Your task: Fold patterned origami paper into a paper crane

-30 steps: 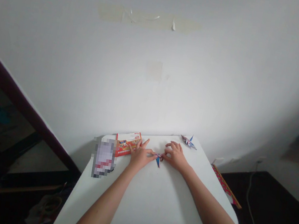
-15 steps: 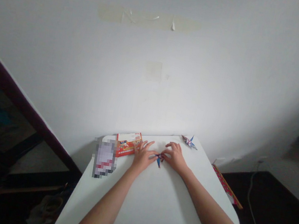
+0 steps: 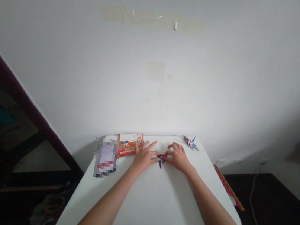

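Between my two hands is a small folded-paper crane point(image 3: 160, 161), blue with a dark printed pattern, one blue point of it hanging toward me. My left hand point(image 3: 144, 156) pinches its left side with thumb and forefinger, the other fingers spread. On the right side, my right hand point(image 3: 177, 157) grips it between thumb and forefinger, its remaining fingers curled above. The fingertips hide part of the paper. A second folded-paper crane point(image 3: 191, 142), patterned with blue points, rests at the table's far right corner, apart from both hands.
Behind my left hand lies a red and white printed packet point(image 3: 127, 148). A pixelated item point(image 3: 106, 157) is left of it on the white table point(image 3: 165, 201). The wall point(image 3: 151, 101) rises directly behind the table. A cable point(image 3: 253, 192) hangs at the right.
My left hand has shifted slightly right and its upper fingers have spread further. Both hands keep hold of the paper crane. The view has moved a little.
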`<state>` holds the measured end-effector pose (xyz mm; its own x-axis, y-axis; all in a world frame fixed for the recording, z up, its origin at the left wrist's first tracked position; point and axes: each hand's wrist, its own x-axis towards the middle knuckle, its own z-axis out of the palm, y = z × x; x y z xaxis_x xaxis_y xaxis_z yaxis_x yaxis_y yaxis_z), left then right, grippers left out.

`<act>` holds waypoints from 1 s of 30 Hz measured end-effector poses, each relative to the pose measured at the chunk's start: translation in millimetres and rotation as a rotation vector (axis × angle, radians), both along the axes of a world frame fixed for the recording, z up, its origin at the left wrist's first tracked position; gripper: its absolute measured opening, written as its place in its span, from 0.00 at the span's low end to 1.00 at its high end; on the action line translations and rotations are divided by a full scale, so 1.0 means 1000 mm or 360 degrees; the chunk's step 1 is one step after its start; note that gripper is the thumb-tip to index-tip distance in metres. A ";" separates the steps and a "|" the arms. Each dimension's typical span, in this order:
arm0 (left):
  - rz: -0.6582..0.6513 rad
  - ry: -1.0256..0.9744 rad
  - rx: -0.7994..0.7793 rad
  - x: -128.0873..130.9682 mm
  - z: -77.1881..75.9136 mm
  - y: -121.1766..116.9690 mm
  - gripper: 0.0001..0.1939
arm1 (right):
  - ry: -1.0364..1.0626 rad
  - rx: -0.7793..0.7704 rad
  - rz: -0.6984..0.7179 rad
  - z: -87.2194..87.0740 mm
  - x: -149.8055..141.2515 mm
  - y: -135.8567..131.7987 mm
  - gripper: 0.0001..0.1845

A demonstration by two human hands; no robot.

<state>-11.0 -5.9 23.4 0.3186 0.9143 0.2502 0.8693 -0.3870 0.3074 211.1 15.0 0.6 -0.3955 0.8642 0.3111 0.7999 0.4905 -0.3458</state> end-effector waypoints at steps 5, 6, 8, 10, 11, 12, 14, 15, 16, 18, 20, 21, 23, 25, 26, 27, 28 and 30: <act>0.0014 -0.0005 -0.0006 0.000 -0.002 0.000 0.11 | -0.0012 0.0004 -0.0006 0.001 -0.002 -0.002 0.09; 0.0014 -0.0016 -0.0004 0.000 -0.003 0.000 0.11 | -0.0001 -0.0001 -0.0009 0.000 -0.002 -0.001 0.09; 0.0016 -0.0043 -0.0009 -0.001 -0.005 0.001 0.09 | 0.0030 -0.0014 -0.0024 -0.003 -0.001 -0.001 0.09; 0.0025 -0.0068 -0.0015 -0.001 -0.008 0.003 0.08 | 0.0069 -0.0025 -0.0053 -0.007 -0.001 0.000 0.08; 0.0037 -0.0081 -0.0020 -0.001 -0.009 0.004 0.07 | 0.0088 -0.0029 -0.0072 -0.008 -0.002 0.001 0.08; 0.0053 -0.0093 -0.0026 0.000 -0.011 0.005 0.07 | 0.0107 -0.0029 -0.0092 -0.010 -0.002 0.002 0.08; 0.0097 -0.0120 -0.0044 0.001 -0.014 0.007 0.06 | 0.0142 -0.0019 -0.0124 -0.012 -0.004 0.003 0.07; 0.0121 -0.0135 -0.0049 0.001 -0.015 0.008 0.06 | 0.0158 -0.0010 -0.0137 -0.013 -0.005 0.003 0.07; 0.0141 -0.0151 -0.0054 0.002 -0.016 0.008 0.06 | 0.0174 0.0000 -0.0147 -0.013 -0.006 0.004 0.06; 0.0172 -0.0183 -0.0067 0.003 -0.016 0.008 0.06 | 0.0208 0.0018 -0.0164 -0.014 -0.007 0.004 0.06; 0.0192 -0.0211 -0.0068 0.004 -0.016 0.006 0.06 | 0.0249 0.0037 -0.0178 -0.015 -0.008 0.004 0.06; 0.0199 -0.0220 -0.0057 0.004 -0.015 0.005 0.07 | 0.0272 0.0048 -0.0183 -0.015 -0.008 0.004 0.06; 0.0206 -0.0231 -0.0016 0.004 -0.014 0.003 0.07 | 0.0315 0.0079 -0.0196 -0.017 -0.008 0.003 0.06; 0.0204 -0.0227 0.0013 0.004 -0.013 0.002 0.07 | 0.0343 0.0110 -0.0202 -0.018 -0.008 0.003 0.07; 0.0202 -0.0222 0.0016 0.004 -0.012 0.002 0.07 | 0.0345 0.0122 -0.0199 -0.018 -0.008 0.003 0.07; 0.0200 -0.0217 0.0012 0.004 -0.012 0.002 0.07 | 0.0335 0.0130 -0.0192 -0.018 -0.008 0.003 0.07; 0.0199 -0.0211 0.0005 0.004 -0.011 0.002 0.07 | 0.0311 0.0131 -0.0185 -0.018 -0.008 0.003 0.07; 0.0202 -0.0202 -0.0016 0.004 -0.011 0.002 0.07 | 0.0238 0.0113 -0.0185 -0.016 -0.007 0.003 0.07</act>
